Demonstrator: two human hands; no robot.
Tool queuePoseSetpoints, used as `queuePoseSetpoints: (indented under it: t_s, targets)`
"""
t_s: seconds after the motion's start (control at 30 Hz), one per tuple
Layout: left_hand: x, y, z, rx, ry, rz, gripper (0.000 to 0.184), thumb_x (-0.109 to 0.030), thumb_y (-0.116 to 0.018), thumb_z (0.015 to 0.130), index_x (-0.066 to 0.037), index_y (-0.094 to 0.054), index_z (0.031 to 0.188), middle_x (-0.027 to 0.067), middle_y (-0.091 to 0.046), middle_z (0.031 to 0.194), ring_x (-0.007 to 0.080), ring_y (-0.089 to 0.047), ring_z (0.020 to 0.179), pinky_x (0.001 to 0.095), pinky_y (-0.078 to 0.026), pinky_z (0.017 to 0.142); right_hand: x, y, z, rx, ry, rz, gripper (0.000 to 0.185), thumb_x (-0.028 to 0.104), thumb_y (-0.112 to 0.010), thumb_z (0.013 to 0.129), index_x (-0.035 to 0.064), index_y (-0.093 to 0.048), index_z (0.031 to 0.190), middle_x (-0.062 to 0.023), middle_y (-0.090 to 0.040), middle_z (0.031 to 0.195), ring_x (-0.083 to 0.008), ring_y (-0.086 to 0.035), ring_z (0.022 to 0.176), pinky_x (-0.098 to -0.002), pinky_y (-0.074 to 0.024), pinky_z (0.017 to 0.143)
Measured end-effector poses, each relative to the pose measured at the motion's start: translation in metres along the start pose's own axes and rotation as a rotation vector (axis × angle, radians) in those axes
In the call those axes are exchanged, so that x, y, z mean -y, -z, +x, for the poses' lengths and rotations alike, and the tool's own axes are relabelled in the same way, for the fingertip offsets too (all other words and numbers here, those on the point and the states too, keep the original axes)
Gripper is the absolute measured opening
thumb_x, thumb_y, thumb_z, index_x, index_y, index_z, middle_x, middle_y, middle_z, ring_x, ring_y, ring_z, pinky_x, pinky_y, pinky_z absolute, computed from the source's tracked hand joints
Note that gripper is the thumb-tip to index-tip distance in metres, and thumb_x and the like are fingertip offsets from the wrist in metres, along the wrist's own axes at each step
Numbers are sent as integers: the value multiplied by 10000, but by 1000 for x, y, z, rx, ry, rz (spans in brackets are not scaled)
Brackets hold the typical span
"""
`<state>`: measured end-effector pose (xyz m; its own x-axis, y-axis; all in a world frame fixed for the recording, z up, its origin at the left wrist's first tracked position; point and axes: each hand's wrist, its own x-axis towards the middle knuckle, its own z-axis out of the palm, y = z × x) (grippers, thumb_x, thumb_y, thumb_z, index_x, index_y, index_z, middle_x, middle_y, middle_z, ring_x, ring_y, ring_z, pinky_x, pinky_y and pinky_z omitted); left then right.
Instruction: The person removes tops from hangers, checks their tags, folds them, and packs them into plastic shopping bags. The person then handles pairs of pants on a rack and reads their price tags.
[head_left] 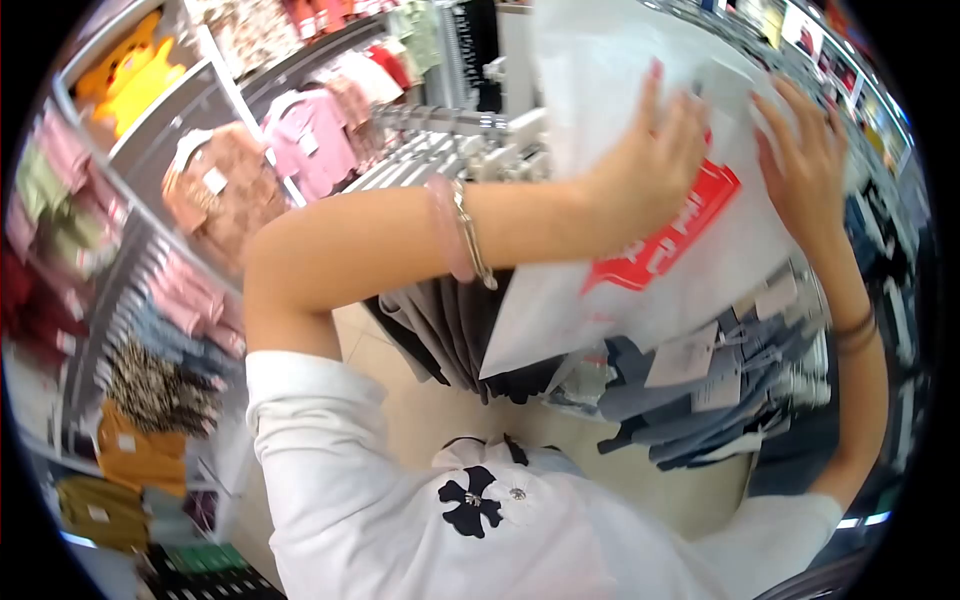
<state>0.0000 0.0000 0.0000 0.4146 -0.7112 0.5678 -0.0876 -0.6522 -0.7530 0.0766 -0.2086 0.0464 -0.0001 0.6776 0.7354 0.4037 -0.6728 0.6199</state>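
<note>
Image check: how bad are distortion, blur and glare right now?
Head view: strong fisheye bending, black corners; head view: red print on the white bag is soft, its lettering hard to read; head view: bright glare streaks at upper right.

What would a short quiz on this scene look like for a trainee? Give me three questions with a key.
1. What colour is the print beside the left hand on the bag?
2. True or false: the pink bangle is on the right arm.
3. Which decorates the white top: A) stripes, B) flowers, C) stars?

Key:
1. Red.
2. False: it is on the left arm.
3. B.
</note>
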Motion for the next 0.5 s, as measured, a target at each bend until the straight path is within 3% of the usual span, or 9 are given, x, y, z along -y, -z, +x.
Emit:
queuePoseSetpoints:
  t_s: [0.07,0.1,0.2,0.27,0.3,0.33,0.37,0.43,0.5]
  targets:
    - [-7,29,-14,-19,-33,-73,417,-203,-532,685,48,-595,1011,204,-536,1073,364,-476,1059,634,-292,951,6,21,3,-71,34,3,369,72,-587,785,108,-530,1148,-76,-495,1218,-226,-458,1144,-412,-276,987]
    - [-12,43,-25,-49,-78,-155,423,-229,-515,713,69,-587,1005,223,-537,1075,384,-477,1056,648,-280,939,10,32,3,-106,66,-1,360,63,-575,804,94,-525,1159,-94,-491,1229,-254,-453,1156,-402,-294,986]
    - [-17,84,-77,-237,-233,-472,331,-242,-503,727,-2,-603,931,184,-547,1050,338,-492,1059,598,-346,935,27,70,-16,-79,166,100,259,85,-537,831,56,-565,1087,-161,-513,1161,-321,-484,1098,-472,-347,939]
    - [-12,99,-123,-333,-310,-701,242,-204,-492,770,-6,-591,869,168,-564,1014,313,-522,1034,572,-385,927,53,92,-45,-113,270,86,222,85,-529,820,17,-530,1032,-186,-525,1049,-367,-515,1006,-548,-428,853]
    - [-8,99,-146,-351,-282,-880,170,-146,-532,762,-8,-590,843,168,-578,963,290,-563,962,553,-410,914,69,95,-56,-262,316,259,179,91,-547,816,35,-486,973,-162,-519,954,-347,-538,930,-552,-449,823]
    - [-13,92,-177,-374,-122,-891,113,-98,-580,750,-31,-591,840,147,-593,946,255,-589,894,525,-435,879,91,109,-72,-218,299,251,184,110,-563,812,49,-453,946,-162,-510,911,-324,-550,868,-539,-471,772]
    - [-17,88,-202,-310,190,-947,81,-97,-600,762,-57,-594,832,111,-606,937,233,-593,876,484,-435,868,115,110,-77,-285,293,364,195,135,-573,812,56,-467,955,-145,-505,886,-302,-542,846,-483,-487,693]
    - [-30,75,-243,-54,842,-901,101,-108,-654,745,-55,-610,819,87,-623,887,227,-588,798,406,-429,840,180,106,-84,-445,116,542,203,-3,-519,786,8,-465,982,-190,-531,902,-318,-550,801,-441,-469,686]
    - [-66,65,-303,44,1233,-928,143,-107,-676,725,-59,-616,846,67,-625,869,229,-585,785,394,-432,819,253,86,-66,-727,-99,789,178,25,-512,793,30,-489,969,-186,-535,865,-276,-524,724,-370,-437,601]
